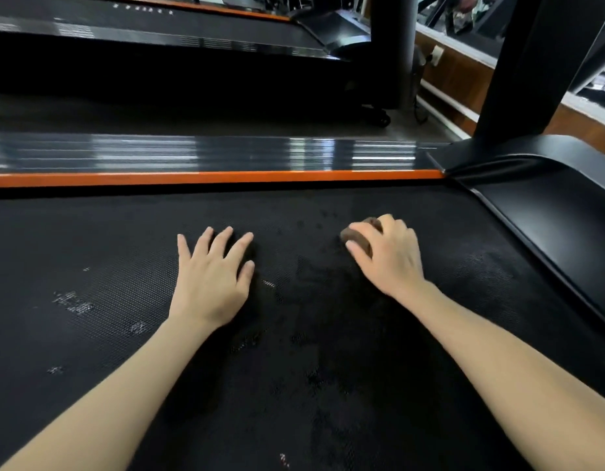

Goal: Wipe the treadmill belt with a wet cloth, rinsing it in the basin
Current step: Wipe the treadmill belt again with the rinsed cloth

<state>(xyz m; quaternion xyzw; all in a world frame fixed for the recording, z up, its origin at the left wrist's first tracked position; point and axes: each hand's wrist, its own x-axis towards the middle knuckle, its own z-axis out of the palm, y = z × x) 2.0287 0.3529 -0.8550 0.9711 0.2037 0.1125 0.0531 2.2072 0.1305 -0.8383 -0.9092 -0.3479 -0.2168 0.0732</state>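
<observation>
Brown cloth (358, 237) bunched in right hand (387, 256)'s grip on belt (90, 334); left hand (211, 277) rests flat, fingers spread.

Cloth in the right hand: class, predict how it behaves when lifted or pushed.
Probably floppy: the cloth is bunched into a wad under the right hand. It likely drags rather than slides, since the belt looks textured.

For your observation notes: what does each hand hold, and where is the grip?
The right hand grips a bunched brown cloth from above, fingers curled over it. The left hand lies flat on the treadmill belt, holding nothing.
</observation>
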